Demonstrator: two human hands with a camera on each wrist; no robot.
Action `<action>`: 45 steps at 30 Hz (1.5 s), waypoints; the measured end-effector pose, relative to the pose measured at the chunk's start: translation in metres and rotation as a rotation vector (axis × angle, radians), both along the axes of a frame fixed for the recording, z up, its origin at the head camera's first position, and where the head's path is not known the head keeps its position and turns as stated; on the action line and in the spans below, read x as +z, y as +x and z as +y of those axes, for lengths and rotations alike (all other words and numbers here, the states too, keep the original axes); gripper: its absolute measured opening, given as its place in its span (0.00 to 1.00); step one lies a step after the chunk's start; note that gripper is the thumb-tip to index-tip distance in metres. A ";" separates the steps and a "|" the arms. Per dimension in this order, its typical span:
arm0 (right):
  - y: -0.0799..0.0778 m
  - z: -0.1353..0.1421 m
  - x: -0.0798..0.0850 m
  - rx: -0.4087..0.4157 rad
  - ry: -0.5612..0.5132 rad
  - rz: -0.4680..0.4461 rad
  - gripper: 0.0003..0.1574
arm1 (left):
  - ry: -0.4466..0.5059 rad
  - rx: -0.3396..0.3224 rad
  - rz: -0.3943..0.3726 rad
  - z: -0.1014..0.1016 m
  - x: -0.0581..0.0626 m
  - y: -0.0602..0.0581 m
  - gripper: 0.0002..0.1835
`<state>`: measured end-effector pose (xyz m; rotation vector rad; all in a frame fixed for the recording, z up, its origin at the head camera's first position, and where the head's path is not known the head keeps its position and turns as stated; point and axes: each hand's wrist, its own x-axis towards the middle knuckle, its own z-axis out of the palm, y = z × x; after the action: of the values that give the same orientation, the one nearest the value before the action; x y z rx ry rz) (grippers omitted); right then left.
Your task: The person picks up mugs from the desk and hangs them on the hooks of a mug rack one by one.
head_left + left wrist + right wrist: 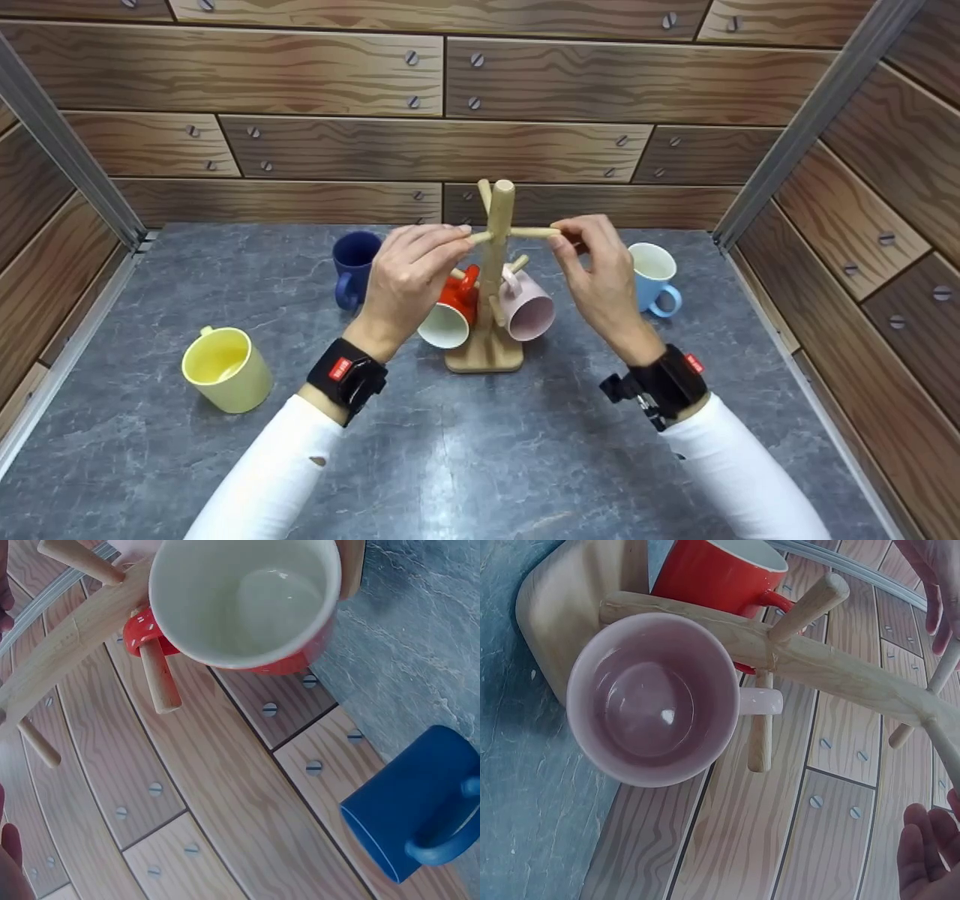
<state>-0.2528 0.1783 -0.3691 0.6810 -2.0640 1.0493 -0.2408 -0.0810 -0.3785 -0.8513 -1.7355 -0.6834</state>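
A wooden mug tree [496, 259] stands upright on its base in the middle of the table. My left hand [409, 277] holds the end of its upper left peg, the thumb hidden in the head view. On the other side my right hand [600, 281] pinches the tip of the upper right peg between thumb and fingers. A red mug [296, 661] with a white inside hangs by its handle from a lower peg. Beside it, a pale pink mug [656, 701] hangs from another lower peg, its mouth facing outward and down.
A dark blue mug [354, 259] stands behind my left hand, and a light blue mug [651, 291] stands just right of my right hand. At the left is a yellow mug [244, 379]. Wood-patterned walls [330, 75] enclose the grey table [480, 465] at the back and sides.
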 end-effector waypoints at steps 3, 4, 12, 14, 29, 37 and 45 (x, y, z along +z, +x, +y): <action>-0.001 0.002 0.001 0.020 0.010 -0.003 0.09 | 0.000 0.002 -0.015 0.001 0.000 0.002 0.08; -0.001 0.002 0.001 0.030 0.015 -0.006 0.10 | -0.002 0.001 -0.021 0.002 -0.001 0.002 0.09; -0.006 0.021 0.000 0.020 0.030 0.001 0.35 | -0.034 -0.040 -0.100 -0.001 -0.011 0.012 0.34; -0.008 0.030 -0.001 -0.003 0.027 -0.013 0.36 | -0.034 -0.045 -0.130 -0.005 -0.016 0.013 0.39; -0.035 0.107 -0.026 -0.218 0.117 -0.200 0.30 | -0.152 0.226 -0.662 -0.067 -0.066 0.027 0.53; -0.045 0.131 -0.034 -0.271 0.173 -0.260 0.33 | -0.245 0.292 -0.825 -0.085 -0.086 0.030 0.51; -0.056 0.145 -0.047 -0.323 0.251 -0.359 0.41 | -0.325 0.342 -0.923 -0.099 -0.090 0.038 0.55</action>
<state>-0.3090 0.3233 -0.4162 0.2708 -2.5406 0.7749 -0.2031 -0.1798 -0.4689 -0.4227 -2.8000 -0.6027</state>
